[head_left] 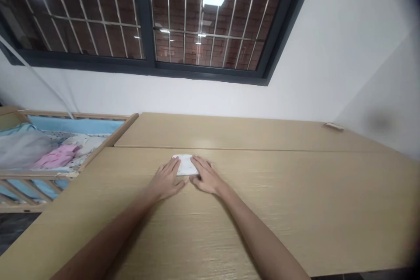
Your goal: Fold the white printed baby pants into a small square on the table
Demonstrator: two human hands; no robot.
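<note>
A small white folded cloth (186, 165) lies flat on the light wooden tabletop (295, 201), near the seam that runs across it. My left hand (167, 181) rests at the cloth's left edge, its fingers stretched out and the tips touching it, the thumb pointing inward. On the other side my right hand (206, 177) lies with extended fingers over the cloth's right edge. Both palms face down, and the thumbs come close together just below the cloth. Whether it is a cloth or a folded wipe I cannot tell for sure.
Left of the table stands a wooden crib (108, 140) with blue lining, a pink cloth (61, 156) and white bedding inside. A small flat object (333, 126) lies at the table's far right. Behind rises a white wall (210, 96) under a barred, dark-framed window (151, 17).
</note>
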